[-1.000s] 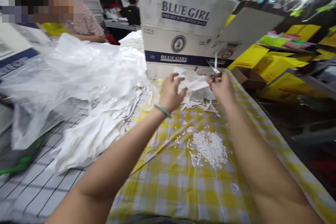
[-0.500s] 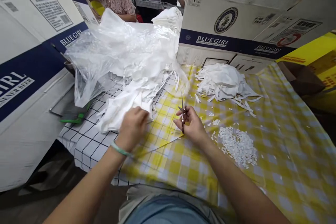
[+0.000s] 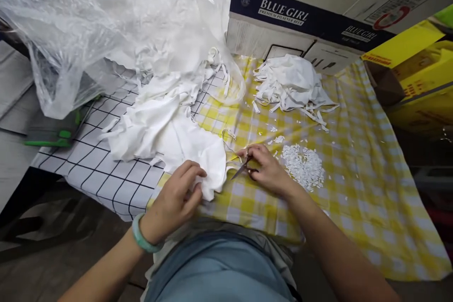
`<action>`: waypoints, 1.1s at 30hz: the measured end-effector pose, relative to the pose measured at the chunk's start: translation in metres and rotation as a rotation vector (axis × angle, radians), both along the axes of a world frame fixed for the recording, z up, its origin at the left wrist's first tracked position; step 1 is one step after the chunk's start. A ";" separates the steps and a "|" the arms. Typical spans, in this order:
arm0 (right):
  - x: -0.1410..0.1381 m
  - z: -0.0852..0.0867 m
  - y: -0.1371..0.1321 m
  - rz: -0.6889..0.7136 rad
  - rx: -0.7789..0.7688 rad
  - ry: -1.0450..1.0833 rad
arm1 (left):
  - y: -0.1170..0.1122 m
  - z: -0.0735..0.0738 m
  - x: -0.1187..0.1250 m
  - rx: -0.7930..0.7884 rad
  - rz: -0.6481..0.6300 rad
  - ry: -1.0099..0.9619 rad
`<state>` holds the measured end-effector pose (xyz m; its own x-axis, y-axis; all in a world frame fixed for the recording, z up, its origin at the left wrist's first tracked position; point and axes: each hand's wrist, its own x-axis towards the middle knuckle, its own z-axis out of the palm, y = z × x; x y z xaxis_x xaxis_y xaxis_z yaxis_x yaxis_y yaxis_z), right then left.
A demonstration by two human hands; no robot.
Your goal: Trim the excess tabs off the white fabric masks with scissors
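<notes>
My left hand (image 3: 177,196) is closed on the near edge of a white cloth piece (image 3: 210,151), which lies partly over the table's edge side. Thin white straps run from this piece toward my right hand (image 3: 271,172). That hand holds small scissors (image 3: 241,169), blades pointing left and down beside the cloth; its thumb and forefinger are close to a strap, but I cannot tell if they pinch it. More white cloth (image 3: 148,120) lies heaped behind, spilling from a clear plastic bag (image 3: 116,9). A second heap of strapped white pieces (image 3: 292,80) sits at the back right.
A pile of small white clippings (image 3: 303,167) lies right of my right hand on the yellow checked cloth (image 3: 361,188). A white and blue carton (image 3: 272,33) stands behind. Yellow boxes (image 3: 421,71) are at the far right, a green-edged dark object (image 3: 53,134) at left.
My view has tilted down. My left hand has taken hold of a white cloth piece and drawn it toward me. The scissors have turned from pointing up to pointing left and down.
</notes>
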<state>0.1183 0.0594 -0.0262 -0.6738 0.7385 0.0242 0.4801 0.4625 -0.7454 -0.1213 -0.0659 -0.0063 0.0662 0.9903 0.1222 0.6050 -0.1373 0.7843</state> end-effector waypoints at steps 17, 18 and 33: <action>0.022 0.052 -0.106 -0.177 -0.390 0.221 | 0.003 0.018 0.083 -0.756 0.187 -1.333; 0.021 0.051 -0.114 -0.158 -0.435 0.221 | 0.006 0.024 0.081 -0.770 0.206 -1.366; -0.028 0.059 0.010 0.344 -0.664 0.387 | 0.017 0.062 0.020 -0.890 -0.312 -0.868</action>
